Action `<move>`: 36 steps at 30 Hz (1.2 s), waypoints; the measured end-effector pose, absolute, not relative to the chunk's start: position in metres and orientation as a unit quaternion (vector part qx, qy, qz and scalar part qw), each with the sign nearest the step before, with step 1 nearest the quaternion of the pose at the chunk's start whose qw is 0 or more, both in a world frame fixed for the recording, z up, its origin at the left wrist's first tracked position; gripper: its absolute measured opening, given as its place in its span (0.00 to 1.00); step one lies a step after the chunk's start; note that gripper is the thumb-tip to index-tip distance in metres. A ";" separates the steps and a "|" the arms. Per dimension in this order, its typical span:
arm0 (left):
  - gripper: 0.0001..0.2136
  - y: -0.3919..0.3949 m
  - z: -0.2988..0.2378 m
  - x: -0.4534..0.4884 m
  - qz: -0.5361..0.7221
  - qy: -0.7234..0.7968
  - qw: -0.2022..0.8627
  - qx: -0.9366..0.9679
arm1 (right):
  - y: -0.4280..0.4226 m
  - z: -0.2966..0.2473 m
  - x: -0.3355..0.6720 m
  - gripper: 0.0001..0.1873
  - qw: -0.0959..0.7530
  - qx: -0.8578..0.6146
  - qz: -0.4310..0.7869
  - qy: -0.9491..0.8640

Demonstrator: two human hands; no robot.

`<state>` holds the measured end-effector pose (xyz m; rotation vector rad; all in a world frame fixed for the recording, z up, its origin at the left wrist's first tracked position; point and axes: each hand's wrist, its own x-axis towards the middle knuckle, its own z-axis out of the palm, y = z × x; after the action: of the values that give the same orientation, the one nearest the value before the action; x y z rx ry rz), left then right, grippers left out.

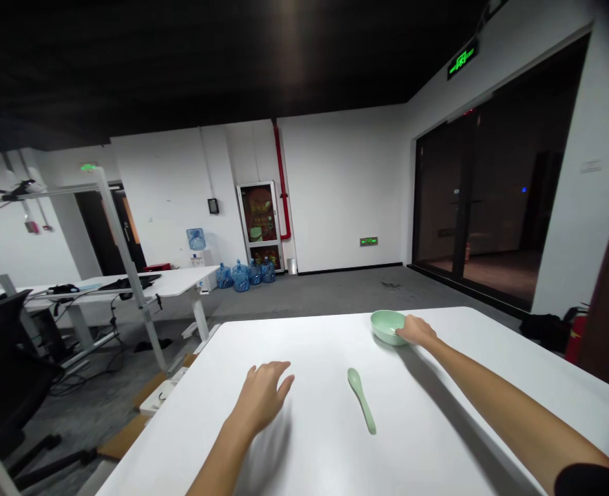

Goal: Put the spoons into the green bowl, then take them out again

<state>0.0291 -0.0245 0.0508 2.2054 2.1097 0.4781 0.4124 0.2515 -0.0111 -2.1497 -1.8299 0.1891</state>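
- The left hand (260, 398) is spreading its fingers apart over the white table (304, 341).
- The green spoon (361, 399) is lying between the hands, with open table all around it.
- The right hand (417, 331) is curling over the green bowl (384, 325) near the far table edge, maybe gripping; I cannot tell.
- Blue water bottles (240, 277) are standing past the table on the gray floor (325, 296).

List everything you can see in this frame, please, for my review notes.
bowl: one, pale green, far side of table
spoon: one, pale green, lying mid-table
table: one, white, directly ahead
water jugs: four, blue, on floor by far wall
desk: one, white, far left
fire extinguisher: one, red, right of table
bag: one, black, on floor right of table
glass doors: one set, dark-framed, right wall
left hand: one, bare, left of spoon
right hand: one, bare, on bowl's rim
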 end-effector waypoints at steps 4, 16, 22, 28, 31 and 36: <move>0.22 -0.025 0.050 0.028 0.155 0.685 0.022 0.712 | 0.242 -0.004 0.413 0.23 0.143 -0.745 0.068 -0.648; 0.24 -0.026 0.050 0.027 0.141 0.681 0.012 0.718 | 0.144 0.035 0.435 0.32 0.224 -0.683 0.032 -0.694; 0.23 -0.029 0.050 0.028 0.141 0.676 -0.001 0.723 | 0.089 0.028 0.442 0.36 0.214 -0.617 0.072 -0.754; 0.24 -0.030 0.045 0.026 0.141 0.674 -0.009 0.725 | 0.061 0.010 0.434 0.37 0.173 -0.584 0.098 -0.787; 0.24 -0.030 0.044 0.026 0.141 0.676 -0.007 0.723 | 0.057 0.002 0.433 0.39 0.160 -0.586 0.111 -0.787; 0.24 -0.032 0.046 0.028 0.143 0.676 -0.005 0.723 | 0.060 -0.007 0.436 0.39 0.166 -0.584 0.107 -0.788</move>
<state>0.0282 -0.0321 0.0458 2.2777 2.1308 0.4510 0.4360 0.0601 -0.0067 -1.6620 -2.2426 0.3033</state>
